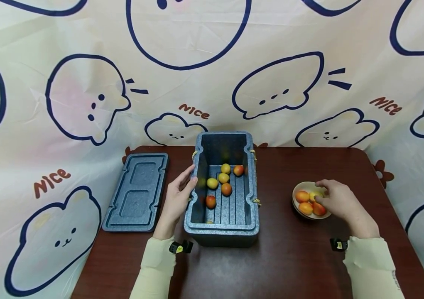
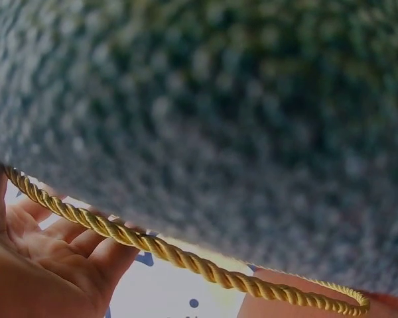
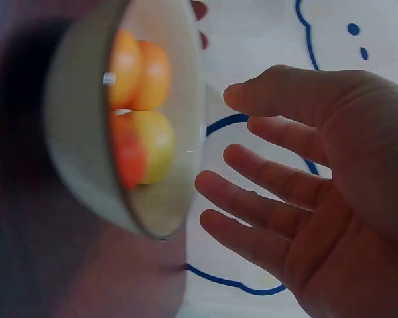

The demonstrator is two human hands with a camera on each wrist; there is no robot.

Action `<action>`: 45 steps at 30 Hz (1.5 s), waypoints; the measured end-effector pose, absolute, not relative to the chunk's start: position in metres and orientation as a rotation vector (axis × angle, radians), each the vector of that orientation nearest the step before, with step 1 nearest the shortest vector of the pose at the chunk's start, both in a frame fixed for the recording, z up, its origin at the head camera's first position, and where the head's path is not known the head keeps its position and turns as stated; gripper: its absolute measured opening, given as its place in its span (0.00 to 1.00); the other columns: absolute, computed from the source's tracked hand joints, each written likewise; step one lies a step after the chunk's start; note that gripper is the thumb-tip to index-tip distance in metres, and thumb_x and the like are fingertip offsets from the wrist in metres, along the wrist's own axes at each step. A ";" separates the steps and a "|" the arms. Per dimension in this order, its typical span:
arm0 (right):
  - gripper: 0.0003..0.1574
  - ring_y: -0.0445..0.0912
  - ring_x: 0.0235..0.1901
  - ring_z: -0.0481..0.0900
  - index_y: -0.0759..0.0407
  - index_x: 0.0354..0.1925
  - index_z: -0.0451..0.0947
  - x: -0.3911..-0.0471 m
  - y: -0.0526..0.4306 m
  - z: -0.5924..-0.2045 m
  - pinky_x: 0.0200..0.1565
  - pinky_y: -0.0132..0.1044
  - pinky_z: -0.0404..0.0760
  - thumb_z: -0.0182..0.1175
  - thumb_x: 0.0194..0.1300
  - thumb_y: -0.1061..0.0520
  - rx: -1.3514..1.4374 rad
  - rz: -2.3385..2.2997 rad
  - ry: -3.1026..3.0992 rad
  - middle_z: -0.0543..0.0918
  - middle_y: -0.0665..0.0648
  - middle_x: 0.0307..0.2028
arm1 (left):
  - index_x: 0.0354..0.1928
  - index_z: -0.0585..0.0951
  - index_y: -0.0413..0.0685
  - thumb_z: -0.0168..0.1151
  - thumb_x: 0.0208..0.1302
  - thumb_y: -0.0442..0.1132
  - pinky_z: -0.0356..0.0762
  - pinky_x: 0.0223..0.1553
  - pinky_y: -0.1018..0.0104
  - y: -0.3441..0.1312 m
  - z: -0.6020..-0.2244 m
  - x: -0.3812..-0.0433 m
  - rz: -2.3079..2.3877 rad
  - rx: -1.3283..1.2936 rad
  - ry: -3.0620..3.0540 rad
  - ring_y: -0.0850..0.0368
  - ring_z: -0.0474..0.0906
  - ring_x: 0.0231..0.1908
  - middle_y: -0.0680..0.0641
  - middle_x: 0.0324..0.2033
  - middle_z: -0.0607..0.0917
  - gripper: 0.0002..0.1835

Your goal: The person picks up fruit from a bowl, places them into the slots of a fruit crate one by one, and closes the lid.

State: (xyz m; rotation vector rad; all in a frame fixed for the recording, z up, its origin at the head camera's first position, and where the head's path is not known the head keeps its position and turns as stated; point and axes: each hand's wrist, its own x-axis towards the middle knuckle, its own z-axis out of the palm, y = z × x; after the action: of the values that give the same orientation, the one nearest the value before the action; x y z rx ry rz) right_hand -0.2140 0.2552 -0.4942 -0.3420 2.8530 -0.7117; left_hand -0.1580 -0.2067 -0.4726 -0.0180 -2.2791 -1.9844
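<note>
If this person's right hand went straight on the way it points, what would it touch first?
Probably the round yellow fruit inside the pale round bowl, just ahead of the right hand; depth is unclear, so a neighbouring fruit might come first.

The dark brown table (image 1: 279,261) carries a speckled blue-grey box (image 1: 221,229); left of the box lies a lid (image 1: 137,193), right of it a bowl (image 3: 79,132).

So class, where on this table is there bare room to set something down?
Bare tabletop lies between the box and bowl, and on the box's near side. Crowded: between box and lid, where the left hand is.
</note>
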 end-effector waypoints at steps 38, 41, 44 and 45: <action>0.24 0.60 0.38 0.77 0.71 0.55 0.77 -0.213 0.237 -0.533 0.43 0.60 0.78 0.63 0.59 0.64 -0.335 -0.570 2.887 0.81 0.72 0.47 | 0.72 0.72 0.49 0.57 0.77 0.40 0.68 0.66 0.51 -0.204 -0.470 -0.157 -2.020 0.018 -2.276 0.52 0.69 0.67 0.44 0.70 0.72 0.24; 0.26 0.61 0.39 0.78 0.72 0.56 0.76 -0.213 0.238 -0.532 0.44 0.61 0.78 0.64 0.60 0.63 -0.331 -0.542 2.890 0.80 0.74 0.48 | 0.72 0.73 0.49 0.57 0.77 0.40 0.68 0.65 0.51 -0.204 -0.470 -0.158 -2.016 0.020 -2.279 0.52 0.70 0.67 0.44 0.70 0.72 0.24; 0.29 0.63 0.40 0.78 0.73 0.58 0.75 -0.212 0.240 -0.531 0.46 0.63 0.77 0.65 0.60 0.62 -0.318 -0.534 2.892 0.79 0.75 0.49 | 0.71 0.73 0.49 0.57 0.76 0.40 0.68 0.65 0.49 -0.205 -0.471 -0.157 -2.010 0.019 -2.275 0.51 0.69 0.67 0.44 0.70 0.72 0.24; 0.30 0.63 0.40 0.77 0.73 0.59 0.74 -0.211 0.240 -0.531 0.46 0.63 0.77 0.66 0.61 0.61 -0.312 -0.535 2.894 0.78 0.75 0.49 | 0.71 0.73 0.49 0.57 0.76 0.41 0.67 0.66 0.49 -0.205 -0.472 -0.156 -2.004 0.018 -2.277 0.51 0.68 0.68 0.44 0.70 0.72 0.24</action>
State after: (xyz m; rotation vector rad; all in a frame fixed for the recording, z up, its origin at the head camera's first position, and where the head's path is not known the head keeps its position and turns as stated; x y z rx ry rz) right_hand -0.2109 0.2398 -0.5307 -0.3122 2.8937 -0.5349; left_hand -0.1561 -0.2050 -0.4715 0.0176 -2.2769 -2.0039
